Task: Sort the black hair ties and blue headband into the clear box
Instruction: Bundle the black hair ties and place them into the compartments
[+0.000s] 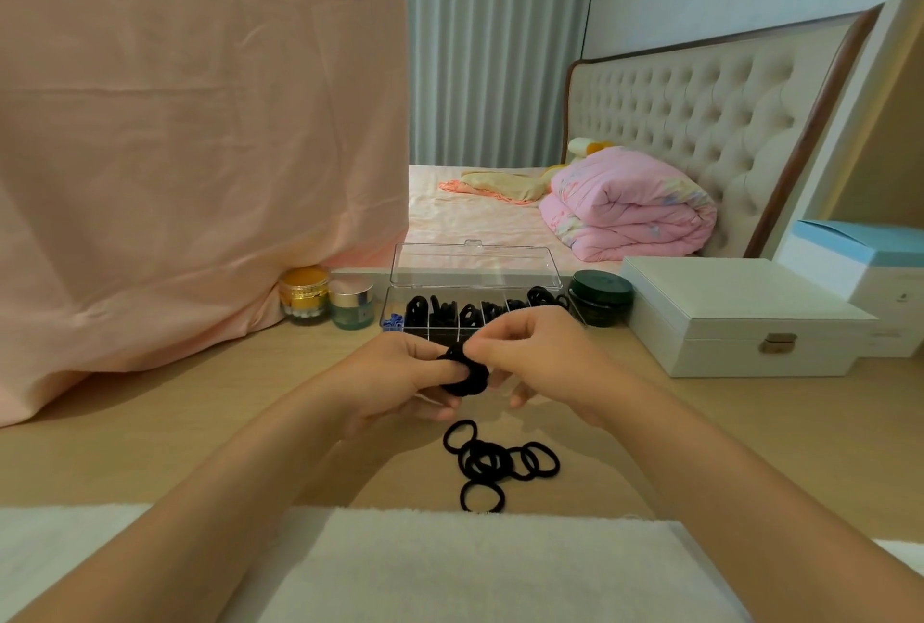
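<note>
A bundle of black hair ties (pixel 467 375) is held above the wooden table between both hands. My left hand (pixel 395 380) grips the bundle from the left, and my right hand (pixel 540 357) pinches its top edge with thumb and fingers. Several loose black hair ties (pixel 492 465) lie on the table just in front of my hands. Behind them stands the clear box (pixel 475 272) with its lid up; its compartments hold black hair ties, and the blue headband (pixel 393 321) sits in the leftmost compartment.
A white jewellery case (pixel 740 317) stands to the right, with a dark green jar (pixel 601 297) beside the box. Two cosmetic jars (pixel 327 302) stand on the left against a pink draped cloth (pixel 175 147). A white towel (pixel 475 567) covers the near table edge.
</note>
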